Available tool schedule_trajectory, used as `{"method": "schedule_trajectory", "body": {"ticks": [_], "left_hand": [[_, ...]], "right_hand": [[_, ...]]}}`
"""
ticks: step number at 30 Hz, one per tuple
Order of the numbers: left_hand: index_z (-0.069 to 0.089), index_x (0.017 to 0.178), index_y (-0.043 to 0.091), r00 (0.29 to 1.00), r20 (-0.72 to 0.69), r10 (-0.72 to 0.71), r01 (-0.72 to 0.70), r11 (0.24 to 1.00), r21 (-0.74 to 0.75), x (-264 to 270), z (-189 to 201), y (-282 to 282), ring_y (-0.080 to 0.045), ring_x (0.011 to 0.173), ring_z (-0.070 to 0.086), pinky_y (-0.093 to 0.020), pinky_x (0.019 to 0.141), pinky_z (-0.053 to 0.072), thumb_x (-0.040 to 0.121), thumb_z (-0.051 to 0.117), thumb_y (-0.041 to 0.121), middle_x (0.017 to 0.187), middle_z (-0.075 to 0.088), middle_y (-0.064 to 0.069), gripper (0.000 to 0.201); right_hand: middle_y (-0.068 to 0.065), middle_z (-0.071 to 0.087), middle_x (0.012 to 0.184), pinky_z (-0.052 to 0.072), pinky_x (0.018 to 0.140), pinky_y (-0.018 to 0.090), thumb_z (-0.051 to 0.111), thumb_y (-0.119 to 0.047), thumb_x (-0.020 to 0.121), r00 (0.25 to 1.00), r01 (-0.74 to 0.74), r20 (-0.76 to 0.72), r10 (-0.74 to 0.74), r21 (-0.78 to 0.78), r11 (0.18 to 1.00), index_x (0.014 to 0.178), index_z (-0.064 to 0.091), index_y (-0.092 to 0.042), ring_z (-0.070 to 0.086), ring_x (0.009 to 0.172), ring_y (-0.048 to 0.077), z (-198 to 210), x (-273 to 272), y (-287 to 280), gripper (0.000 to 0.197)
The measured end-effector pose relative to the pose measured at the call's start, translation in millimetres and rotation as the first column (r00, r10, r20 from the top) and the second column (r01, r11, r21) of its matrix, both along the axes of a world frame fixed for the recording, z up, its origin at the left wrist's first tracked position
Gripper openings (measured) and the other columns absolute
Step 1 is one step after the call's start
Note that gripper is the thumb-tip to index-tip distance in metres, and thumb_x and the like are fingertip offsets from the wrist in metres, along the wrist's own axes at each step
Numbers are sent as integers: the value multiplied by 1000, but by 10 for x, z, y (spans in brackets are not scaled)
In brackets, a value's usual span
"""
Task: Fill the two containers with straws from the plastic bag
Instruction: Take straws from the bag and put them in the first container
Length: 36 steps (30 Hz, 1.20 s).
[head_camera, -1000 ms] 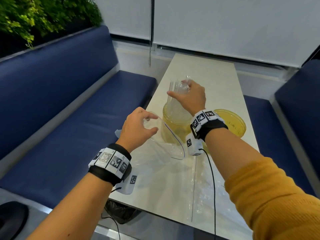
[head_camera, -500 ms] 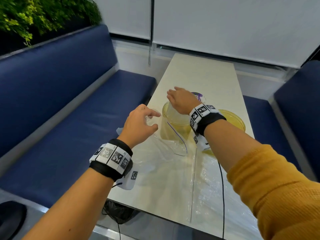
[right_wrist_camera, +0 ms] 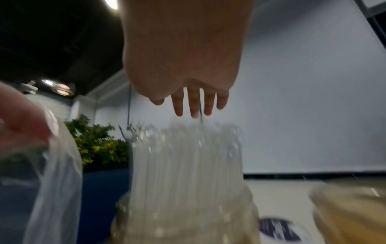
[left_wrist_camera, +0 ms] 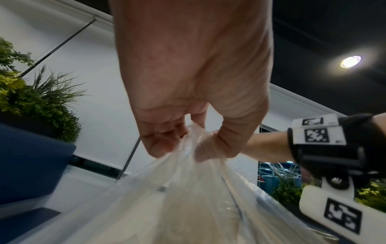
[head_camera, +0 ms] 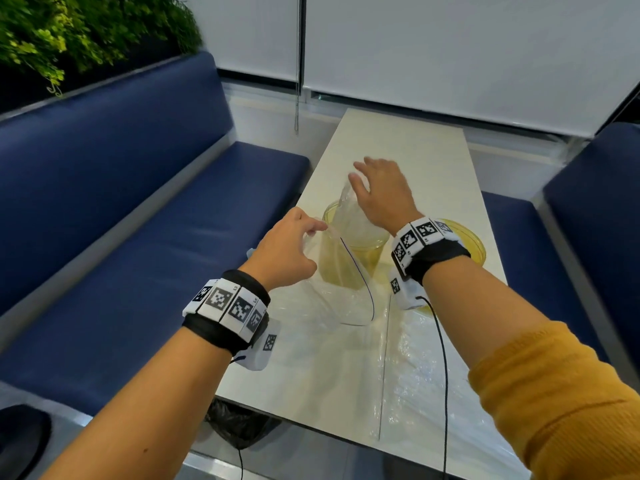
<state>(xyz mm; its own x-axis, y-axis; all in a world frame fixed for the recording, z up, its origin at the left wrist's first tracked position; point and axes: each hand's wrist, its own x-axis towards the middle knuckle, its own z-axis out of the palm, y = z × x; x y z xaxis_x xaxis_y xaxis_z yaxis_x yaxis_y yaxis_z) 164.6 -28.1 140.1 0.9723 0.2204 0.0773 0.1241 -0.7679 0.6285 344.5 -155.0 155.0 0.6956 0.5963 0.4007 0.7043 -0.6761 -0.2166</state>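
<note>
The left hand (left_wrist_camera: 188,92) pinches the mouth of the clear plastic bag (head_camera: 332,299), which lies on the table (head_camera: 398,140) just in front of the yellow container (head_camera: 349,261). The right hand (head_camera: 381,192), fingers spread and holding nothing, hovers over the straws (right_wrist_camera: 185,161) standing upright in that container. A second container (head_camera: 474,247) sits to its right near the table edge, with bare tabletop beyond.

even, soft daylight fills the head view; its edges bow outward. both wrist views are dimmer and smeared with motion blur, with a ceiling lamp (left_wrist_camera: 350,61) flaring upper right in the left wrist view.
</note>
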Motion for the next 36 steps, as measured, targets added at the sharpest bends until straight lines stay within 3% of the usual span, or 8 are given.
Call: {"method": "schedule_trajectory", "body": {"ticks": [2, 4, 7, 10, 12, 20, 28, 36], "left_hand": [[54, 138, 25, 1000, -11, -20, 20, 1000, 10, 4, 11, -28, -10, 94, 49, -16, 70, 38, 73, 70, -1, 109, 42, 10, 71], [52, 140, 23, 1000, -17, -23, 23, 1000, 9, 8, 18, -47, -7, 90, 47, -15, 70, 37, 73, 69, -1, 110, 41, 10, 73], [51, 141, 21, 1000, -4, -25, 25, 1000, 0, 11, 32, -88, -10, 92, 49, -12, 67, 35, 73, 68, -2, 111, 40, 9, 74], [51, 142, 18, 999, 24, -43, 43, 999, -2, -7, 64, -170, -13, 94, 48, -14, 70, 36, 75, 71, 0, 114, 40, 7, 72], [52, 141, 18, 998, 37, -47, 47, 999, 3, -26, 61, -218, -11, 92, 46, -12, 64, 36, 74, 71, -3, 114, 40, 7, 72], [51, 141, 19, 998, 56, -29, 29, 1000, -6, -153, -57, -244, -8, 92, 47, -10, 62, 36, 72, 66, -7, 114, 41, 7, 74], [52, 139, 22, 998, 57, -7, 9, 999, -32, -233, -143, -226, -10, 100, 49, -17, 74, 47, 74, 68, -4, 115, 41, 9, 72], [52, 138, 29, 999, 29, -22, 19, 994, 107, -217, -219, -283, -11, 110, 49, -31, 92, 42, 65, 88, 36, 115, 42, 9, 82]], "right_hand": [[2, 72, 100, 51, 84, 35, 49, -40, 99, 998, -27, 57, 21, 109, 994, 98, 75, -15, 62, 92, 18, 233, -143, -59, 36], [3, 74, 71, 58, 72, 33, 55, -31, 95, 953, -164, -255, 161, 9, 986, 75, 77, -11, 66, 62, 14, 430, -357, -119, 36], [9, 78, 90, 60, 83, 33, 54, -28, 100, 689, -377, -725, 1, -357, 855, 96, 76, -2, 75, 79, 21, 378, -675, -102, 35], [6, 65, 130, 48, 102, 41, 48, -42, 101, 825, -364, -558, -83, -639, 678, 131, 63, -12, 63, 115, 26, -33, -845, -17, 45], [8, 55, 141, 46, 101, 41, 45, -45, 102, 888, -273, -452, -90, -672, 688, 144, 50, -16, 54, 126, 30, -286, -936, -9, 51], [16, 58, 129, 49, 91, 41, 38, -26, 106, 928, -157, -349, -128, -680, 716, 140, 46, -8, 58, 117, 35, -778, -1143, -45, 40], [15, 62, 122, 45, 82, 36, 38, -50, 104, 850, -173, -509, -135, -512, 842, 132, 53, -7, 59, 109, 33, -832, -1090, -114, 53], [14, 69, 81, 40, 54, 30, 43, -47, 103, 765, -178, -602, -229, -540, 823, 116, 63, -3, 58, 57, 21, -264, -1055, -219, 50]]}}
